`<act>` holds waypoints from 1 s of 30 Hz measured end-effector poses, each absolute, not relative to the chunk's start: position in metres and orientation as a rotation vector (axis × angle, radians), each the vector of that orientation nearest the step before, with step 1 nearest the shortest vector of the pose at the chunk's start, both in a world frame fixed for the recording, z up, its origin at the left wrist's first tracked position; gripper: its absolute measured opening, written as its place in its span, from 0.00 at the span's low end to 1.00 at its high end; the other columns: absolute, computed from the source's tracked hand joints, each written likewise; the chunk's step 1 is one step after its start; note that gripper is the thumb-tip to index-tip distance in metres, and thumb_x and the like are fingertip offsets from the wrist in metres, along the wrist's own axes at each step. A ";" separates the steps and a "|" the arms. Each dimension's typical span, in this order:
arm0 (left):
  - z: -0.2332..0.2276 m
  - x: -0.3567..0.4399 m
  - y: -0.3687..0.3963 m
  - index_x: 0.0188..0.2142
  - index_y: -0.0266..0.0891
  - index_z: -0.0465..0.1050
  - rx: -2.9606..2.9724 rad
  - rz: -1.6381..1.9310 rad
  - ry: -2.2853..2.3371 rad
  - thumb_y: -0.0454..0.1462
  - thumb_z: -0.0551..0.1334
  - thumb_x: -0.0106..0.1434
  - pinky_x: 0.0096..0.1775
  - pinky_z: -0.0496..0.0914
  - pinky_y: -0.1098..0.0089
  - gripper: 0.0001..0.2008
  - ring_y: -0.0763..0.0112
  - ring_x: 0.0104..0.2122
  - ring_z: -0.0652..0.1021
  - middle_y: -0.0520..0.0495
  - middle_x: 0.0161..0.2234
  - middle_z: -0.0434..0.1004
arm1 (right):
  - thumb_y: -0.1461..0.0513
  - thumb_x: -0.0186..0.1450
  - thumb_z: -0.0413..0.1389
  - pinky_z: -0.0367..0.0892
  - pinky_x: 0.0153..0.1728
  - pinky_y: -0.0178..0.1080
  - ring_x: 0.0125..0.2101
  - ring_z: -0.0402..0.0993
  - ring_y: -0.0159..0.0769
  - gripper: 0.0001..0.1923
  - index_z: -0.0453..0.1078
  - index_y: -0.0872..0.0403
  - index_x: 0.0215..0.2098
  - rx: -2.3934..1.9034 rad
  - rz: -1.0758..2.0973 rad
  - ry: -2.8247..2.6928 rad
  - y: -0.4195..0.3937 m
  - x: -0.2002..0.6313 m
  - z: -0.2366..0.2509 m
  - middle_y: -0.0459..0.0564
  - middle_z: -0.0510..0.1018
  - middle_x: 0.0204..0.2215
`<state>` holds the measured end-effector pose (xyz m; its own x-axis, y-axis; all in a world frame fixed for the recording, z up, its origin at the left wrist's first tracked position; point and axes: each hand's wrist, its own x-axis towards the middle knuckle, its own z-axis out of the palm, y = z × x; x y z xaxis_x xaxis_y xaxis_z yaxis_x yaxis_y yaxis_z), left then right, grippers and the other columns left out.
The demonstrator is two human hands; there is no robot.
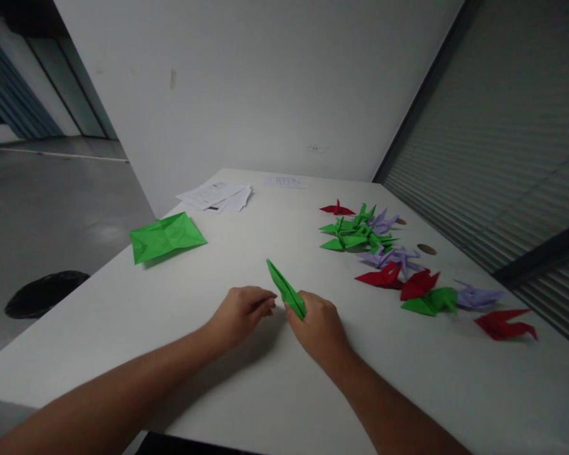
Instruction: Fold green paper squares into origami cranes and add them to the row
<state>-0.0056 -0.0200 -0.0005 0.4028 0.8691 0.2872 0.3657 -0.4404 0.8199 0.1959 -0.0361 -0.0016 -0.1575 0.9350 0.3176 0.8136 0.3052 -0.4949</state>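
My right hand (318,328) grips the lower end of a narrow folded green paper piece (284,287), which points up and to the left above the white table (246,240). My left hand (241,313) rests just left of it, fingers curled toward the paper, its fingertips close to the fold; I cannot tell whether they touch it.
Several finished paper cranes in green (355,235), red (420,284) and purple (478,296) lie on the right side. A creased green sheet (165,237) lies at the left edge, white papers (218,196) at the back. A black round object (45,292) sits on the floor.
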 end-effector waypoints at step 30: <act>0.002 0.010 -0.021 0.39 0.32 0.80 0.770 1.223 0.821 0.39 0.76 0.54 0.38 0.76 0.67 0.16 0.66 0.34 0.81 0.42 0.37 0.84 | 0.55 0.68 0.62 0.71 0.56 0.57 0.53 0.70 0.57 0.31 0.65 0.64 0.63 -1.073 -0.097 -2.453 -0.047 0.178 -0.003 0.69 0.72 0.56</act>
